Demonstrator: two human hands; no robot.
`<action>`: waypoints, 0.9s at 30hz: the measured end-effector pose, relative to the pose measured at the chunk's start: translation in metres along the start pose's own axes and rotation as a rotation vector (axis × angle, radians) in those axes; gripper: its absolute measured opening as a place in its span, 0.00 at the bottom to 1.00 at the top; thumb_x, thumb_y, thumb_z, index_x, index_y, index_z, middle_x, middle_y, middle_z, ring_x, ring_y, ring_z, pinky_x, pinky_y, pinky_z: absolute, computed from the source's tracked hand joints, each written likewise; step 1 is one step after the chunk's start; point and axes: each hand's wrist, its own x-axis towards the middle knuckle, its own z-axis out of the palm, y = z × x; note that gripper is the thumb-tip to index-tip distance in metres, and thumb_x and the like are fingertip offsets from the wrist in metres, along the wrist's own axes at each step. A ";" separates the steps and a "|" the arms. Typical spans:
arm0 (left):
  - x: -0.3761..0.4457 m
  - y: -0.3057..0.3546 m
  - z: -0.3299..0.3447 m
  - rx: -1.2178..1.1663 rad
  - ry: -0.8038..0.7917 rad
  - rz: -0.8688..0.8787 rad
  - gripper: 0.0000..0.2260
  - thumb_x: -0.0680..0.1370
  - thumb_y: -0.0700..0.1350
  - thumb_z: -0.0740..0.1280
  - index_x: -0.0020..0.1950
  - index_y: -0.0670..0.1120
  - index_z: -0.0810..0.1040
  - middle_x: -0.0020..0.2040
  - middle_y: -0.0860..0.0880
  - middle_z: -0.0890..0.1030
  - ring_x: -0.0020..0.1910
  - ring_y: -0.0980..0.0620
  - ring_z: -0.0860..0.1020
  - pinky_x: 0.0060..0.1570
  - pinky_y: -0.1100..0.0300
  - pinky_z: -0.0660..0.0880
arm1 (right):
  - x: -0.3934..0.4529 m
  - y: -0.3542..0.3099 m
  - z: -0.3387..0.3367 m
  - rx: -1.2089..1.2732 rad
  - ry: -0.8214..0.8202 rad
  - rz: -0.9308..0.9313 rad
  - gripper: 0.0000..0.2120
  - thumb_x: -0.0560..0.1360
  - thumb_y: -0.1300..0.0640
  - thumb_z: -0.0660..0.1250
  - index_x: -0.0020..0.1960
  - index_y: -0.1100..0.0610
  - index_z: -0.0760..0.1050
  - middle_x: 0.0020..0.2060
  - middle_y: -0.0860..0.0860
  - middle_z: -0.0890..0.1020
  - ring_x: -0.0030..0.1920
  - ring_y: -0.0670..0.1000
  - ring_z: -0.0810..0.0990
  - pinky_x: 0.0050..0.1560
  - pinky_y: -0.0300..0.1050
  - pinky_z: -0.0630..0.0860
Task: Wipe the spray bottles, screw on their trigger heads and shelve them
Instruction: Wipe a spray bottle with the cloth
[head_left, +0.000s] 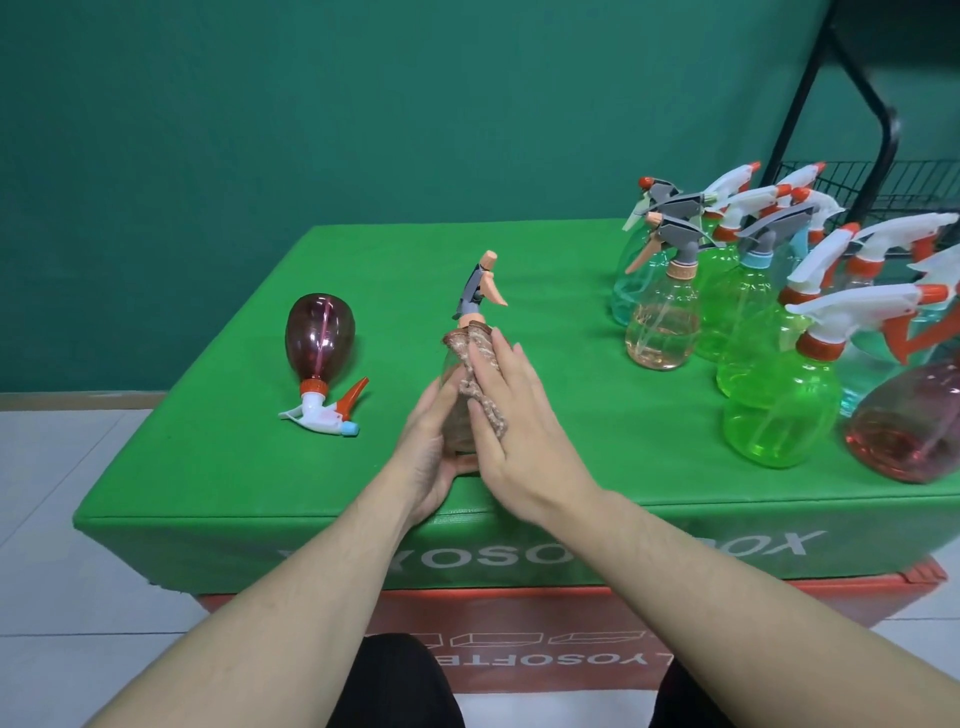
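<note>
Mid-wipe on a clear bottle (452, 379) held upright above the near middle of the green table (208, 467). Left hand (434, 457) cupped round the lower body from the left, fingers curled about it and gripping. Right hand (511, 421) laid flat against the right side, fingers straight, pressing a brownish cloth (480, 371) onto the bottle from shoulder to belly. Trigger head (480, 286) already seated on the neck, grey with a peach lever and nozzle, pointing up and away from the person.

Key relation: bottle's long axis running near vertical, leaning slightly away, sandwiched between the two palms. Cloth only on the right and upper faces, so likely needing a turn about that axis in the left hand's grip to bring the unwiped side under the cloth. Right hand nearer the rack (878, 187), which stands at the far right beyond the table; probably the better hand for shelving once the cloth is set down.

Dark red bottle (319, 335) lying on its side well to the left, base away, white and orange head toward the near edge. Cluster of green, blue, pink and clear bottles (779, 322) standing at the right, all with heads on.
</note>
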 end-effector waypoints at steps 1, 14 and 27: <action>-0.001 0.001 0.000 -0.009 -0.013 -0.010 0.33 0.73 0.64 0.72 0.74 0.50 0.75 0.66 0.44 0.83 0.65 0.45 0.81 0.57 0.46 0.81 | 0.005 -0.002 -0.002 0.001 0.003 -0.013 0.27 0.84 0.49 0.50 0.82 0.51 0.55 0.82 0.48 0.50 0.81 0.49 0.44 0.81 0.50 0.46; -0.002 0.001 -0.004 0.028 -0.015 -0.108 0.29 0.77 0.57 0.66 0.70 0.38 0.75 0.46 0.43 0.86 0.45 0.46 0.85 0.40 0.52 0.83 | 0.034 -0.003 -0.006 0.216 0.000 0.227 0.23 0.85 0.50 0.51 0.80 0.46 0.60 0.78 0.46 0.63 0.76 0.45 0.63 0.74 0.38 0.55; -0.003 0.002 -0.003 -0.243 0.103 -0.009 0.35 0.72 0.52 0.77 0.72 0.41 0.65 0.61 0.40 0.83 0.54 0.44 0.84 0.51 0.49 0.84 | -0.030 0.002 0.011 -0.057 -0.132 0.052 0.31 0.83 0.45 0.45 0.82 0.46 0.39 0.81 0.43 0.36 0.80 0.44 0.35 0.81 0.57 0.42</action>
